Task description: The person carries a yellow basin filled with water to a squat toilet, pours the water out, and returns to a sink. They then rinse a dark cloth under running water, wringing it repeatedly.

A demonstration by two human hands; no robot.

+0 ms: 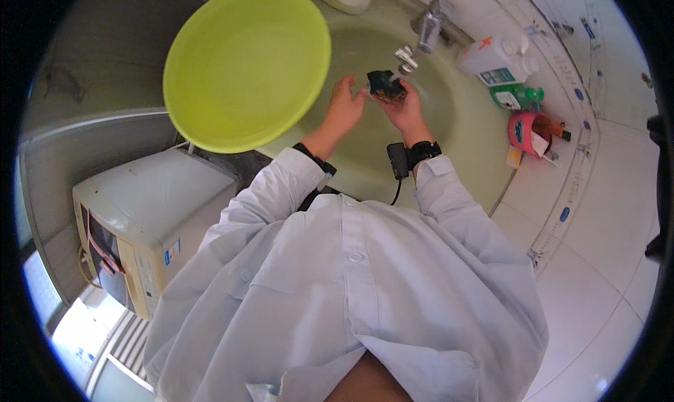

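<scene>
In my right hand (404, 106) is a small dark green and brownish item (386, 85), perhaps a scouring pad; its exact kind cannot be made out. It is held under the swivel spout (406, 61) of a chrome faucet (430, 27), where a bit of water seems to run onto it. Just left of it, my left hand (346, 104) is empty, with thumb and fingers apart. Both hands are over the bowl of a pale green washbasin (363, 162). A band with a small black device (398, 160) circles my right wrist.
A large yellow-green plastic basin (247, 68) sits at the left, overlapping the washbasin's edge. White bottle (497, 60), green bottle (516, 97) and pink cup (529, 133) with small items line the right rim. A washing machine (152, 197) stands lower left.
</scene>
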